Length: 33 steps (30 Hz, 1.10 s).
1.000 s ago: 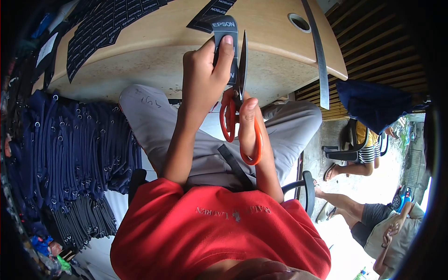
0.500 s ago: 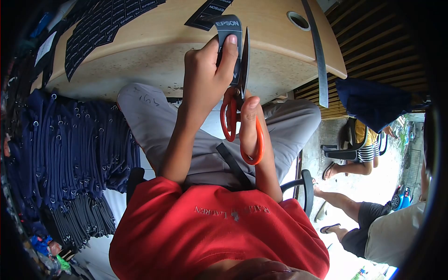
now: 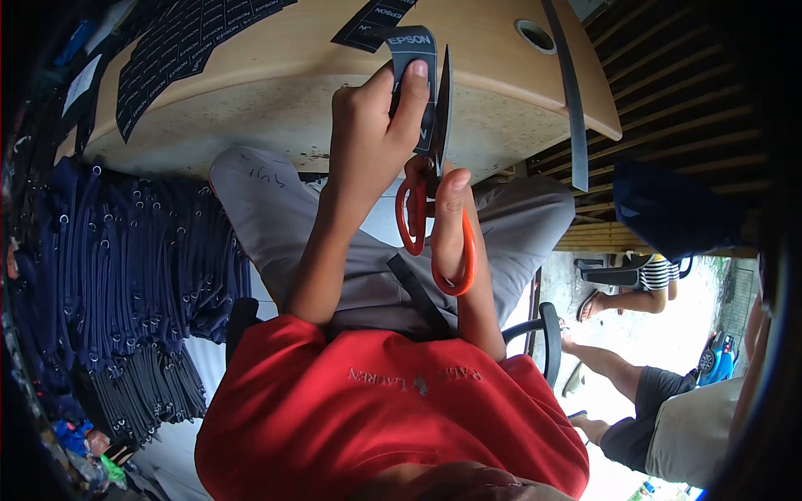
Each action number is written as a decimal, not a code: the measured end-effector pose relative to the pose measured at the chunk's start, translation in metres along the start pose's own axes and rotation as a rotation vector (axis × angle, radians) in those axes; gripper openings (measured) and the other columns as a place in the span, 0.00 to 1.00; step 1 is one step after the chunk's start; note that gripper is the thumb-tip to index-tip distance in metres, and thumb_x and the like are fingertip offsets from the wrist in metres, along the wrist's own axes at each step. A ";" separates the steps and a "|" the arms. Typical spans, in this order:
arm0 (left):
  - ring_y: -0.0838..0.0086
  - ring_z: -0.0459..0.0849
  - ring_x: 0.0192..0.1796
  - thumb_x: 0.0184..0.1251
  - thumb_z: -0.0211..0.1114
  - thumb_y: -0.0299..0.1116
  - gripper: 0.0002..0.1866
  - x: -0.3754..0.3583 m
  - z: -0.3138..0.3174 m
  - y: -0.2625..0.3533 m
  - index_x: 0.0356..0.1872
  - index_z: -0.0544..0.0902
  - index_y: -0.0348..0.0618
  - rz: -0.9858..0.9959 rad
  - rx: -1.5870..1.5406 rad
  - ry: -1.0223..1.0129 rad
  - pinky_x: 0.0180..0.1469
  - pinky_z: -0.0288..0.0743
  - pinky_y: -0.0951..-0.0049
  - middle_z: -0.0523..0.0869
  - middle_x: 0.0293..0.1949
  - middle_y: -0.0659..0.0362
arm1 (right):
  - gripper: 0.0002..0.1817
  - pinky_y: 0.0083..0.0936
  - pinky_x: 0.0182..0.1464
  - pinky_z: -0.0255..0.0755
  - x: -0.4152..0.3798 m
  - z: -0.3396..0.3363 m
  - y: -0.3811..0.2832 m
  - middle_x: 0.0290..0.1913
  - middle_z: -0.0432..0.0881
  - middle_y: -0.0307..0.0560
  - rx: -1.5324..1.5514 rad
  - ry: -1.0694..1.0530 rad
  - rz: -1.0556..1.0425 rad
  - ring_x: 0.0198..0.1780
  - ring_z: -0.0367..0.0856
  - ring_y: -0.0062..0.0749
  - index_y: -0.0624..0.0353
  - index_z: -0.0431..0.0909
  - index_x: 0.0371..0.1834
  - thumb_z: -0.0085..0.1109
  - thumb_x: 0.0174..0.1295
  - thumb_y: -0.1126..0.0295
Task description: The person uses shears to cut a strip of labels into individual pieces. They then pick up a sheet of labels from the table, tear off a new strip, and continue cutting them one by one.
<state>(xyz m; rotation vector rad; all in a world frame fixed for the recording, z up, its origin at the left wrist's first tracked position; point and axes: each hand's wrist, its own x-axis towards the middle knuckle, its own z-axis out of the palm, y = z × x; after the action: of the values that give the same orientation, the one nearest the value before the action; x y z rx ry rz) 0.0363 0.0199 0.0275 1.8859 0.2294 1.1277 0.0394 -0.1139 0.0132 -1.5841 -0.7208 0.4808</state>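
Observation:
My left hand [image 3: 376,125] is closed on a dark label strip [image 3: 411,48] printed "EPSON", thumb pressed on its face. The strip stands upright above the table's front edge and my lap. Orange-handled scissors [image 3: 470,250] are in my right hand [image 3: 449,217], with the fingers and thumb through the loops. Their blades point up and lie along the right side of the strip, close to its lower end. Whether they touch the strip cannot be made out.
On the wooden table [image 3: 476,50] lie label sheets [image 3: 167,71], another label piece [image 3: 376,23] and a long dark strip [image 3: 572,100]. Navy straps with metal rings [image 3: 138,267] hang at left. Navy fabric [image 3: 677,209] is at right, near a seated person [image 3: 631,301] and another person [image 3: 660,417].
The scissor blades have shifted slightly right, away from the strip's upper part. My left hand has barely moved. At the right, the navy fabric hangs lower and the nearer person has shifted.

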 end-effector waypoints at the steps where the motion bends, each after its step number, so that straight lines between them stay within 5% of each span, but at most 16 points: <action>1: 0.73 0.66 0.10 0.72 0.57 0.35 0.19 0.000 0.000 0.000 0.20 0.74 0.36 0.000 0.000 0.000 0.17 0.58 0.70 0.69 0.09 0.57 | 0.40 0.30 0.24 0.59 0.000 0.001 -0.002 0.15 0.64 0.41 0.000 0.000 0.000 0.19 0.64 0.31 0.62 0.66 0.29 0.20 0.69 0.33; 33: 0.79 0.71 0.12 0.74 0.56 0.36 0.17 -0.002 -0.005 0.005 0.25 0.77 0.36 -0.039 -0.066 -0.024 0.18 0.62 0.75 0.72 0.10 0.61 | 0.38 0.29 0.22 0.57 -0.006 0.006 -0.009 0.13 0.62 0.39 0.022 0.049 0.051 0.17 0.62 0.28 0.62 0.65 0.22 0.19 0.72 0.39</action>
<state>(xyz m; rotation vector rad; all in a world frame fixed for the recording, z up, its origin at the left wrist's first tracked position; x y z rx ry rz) 0.0299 0.0184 0.0309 1.8279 0.2122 1.0734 0.0294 -0.1132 0.0205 -1.5915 -0.6372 0.4840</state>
